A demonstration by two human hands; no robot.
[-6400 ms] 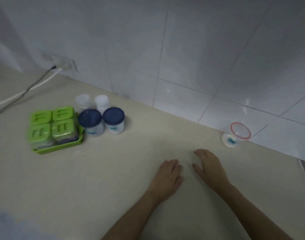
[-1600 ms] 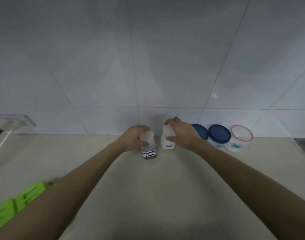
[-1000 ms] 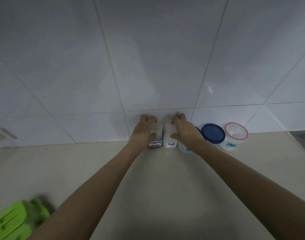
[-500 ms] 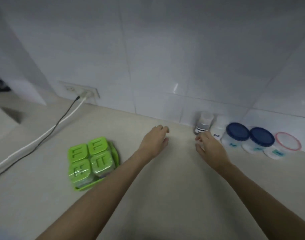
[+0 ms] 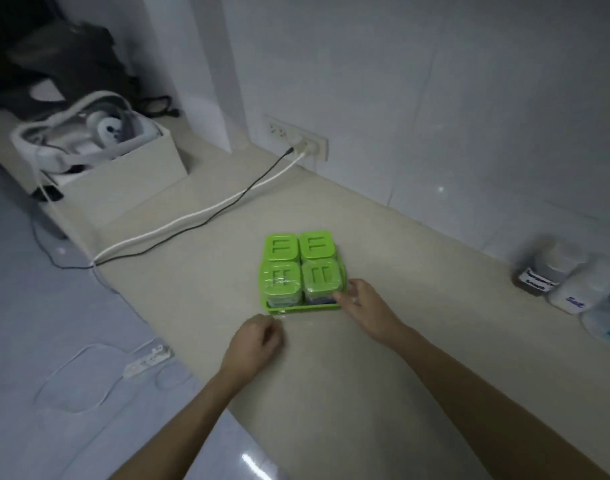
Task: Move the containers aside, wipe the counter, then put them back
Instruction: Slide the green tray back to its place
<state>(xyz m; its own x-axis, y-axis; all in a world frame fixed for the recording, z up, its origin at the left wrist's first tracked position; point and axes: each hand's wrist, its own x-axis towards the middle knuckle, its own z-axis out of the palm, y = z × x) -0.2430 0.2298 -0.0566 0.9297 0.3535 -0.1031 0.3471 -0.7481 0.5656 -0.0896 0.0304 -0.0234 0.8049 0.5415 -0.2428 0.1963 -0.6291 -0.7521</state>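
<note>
I have both hands down at the green tray (image 5: 298,308), which sits mid-bench with its four green-lidded containers (image 5: 301,268) packed two by two. My right hand (image 5: 364,306) is open, fingers spread, its fingertips touching the near right corner of the tray and the container there. My left hand (image 5: 256,344) is loosely curled just beside the tray's near left corner; I cannot tell whether it touches the rim, and it grips nothing.

The risks, as I judge them: the tray is shallow, so lifting by one corner could tip it and spill the four containers. The near-left one looks wrapped in clear film, which may be slippery under my fingers. Dragging it towards the wall could snag the white cable (image 5: 192,216) and black cable (image 5: 227,202) running from the wall socket (image 5: 296,138). The bench (image 5: 331,393) edge is close on my left, so a shove that way could send the tray to the floor.

Half a second ago my hands were hovering open over bare bench, well apart from the tray, with the row of jars in full view. Now my view has swung left: the labelled jar (image 5: 535,275) and the white salt jar (image 5: 577,296) sit at the right edge by the wall, a blue-lidded jar (image 5: 608,317) is partly cut off, and a white box (image 5: 123,168) of gear has come into sight at far left.
</note>
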